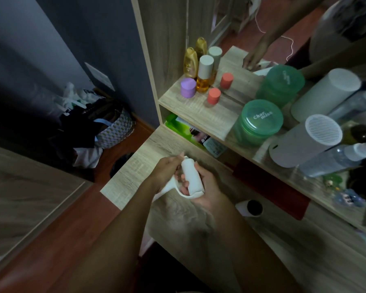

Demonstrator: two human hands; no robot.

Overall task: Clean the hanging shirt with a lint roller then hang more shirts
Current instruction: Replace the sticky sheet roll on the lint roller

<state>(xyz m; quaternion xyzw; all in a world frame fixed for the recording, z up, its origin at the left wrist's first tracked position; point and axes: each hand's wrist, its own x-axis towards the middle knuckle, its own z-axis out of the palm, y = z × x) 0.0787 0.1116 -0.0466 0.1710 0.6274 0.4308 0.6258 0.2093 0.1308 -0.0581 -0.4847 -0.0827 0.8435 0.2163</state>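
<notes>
Clearly the work is at its preparing stage: both hands are busy with the lint roller point(191, 176) just above the wooden tabletop point(135, 163), and no shirt shows anywhere in view. The right hand point(205, 187) cradles the white roll from below, fingers curled round its body, while the left hand point(167, 172) grips the roller on the other side, near the curved white handle, its fingertips reaching the top end of the roll. Whether the person is peeling off a used sheet or removing a cover cannot be told. A white tube-like object with a dark opening point(250, 207) lies on the tabletop near the right wrist; it may be the roller's cap, though that is a guess. On the shelf point(199, 106) beyond stand bottles and a green-lidded jar point(259, 123).

The next move, by this reading, calls for finishing with the roll, shifting to a one-handed hold on the handle, and turning toward wherever the shirt hangs.
</notes>
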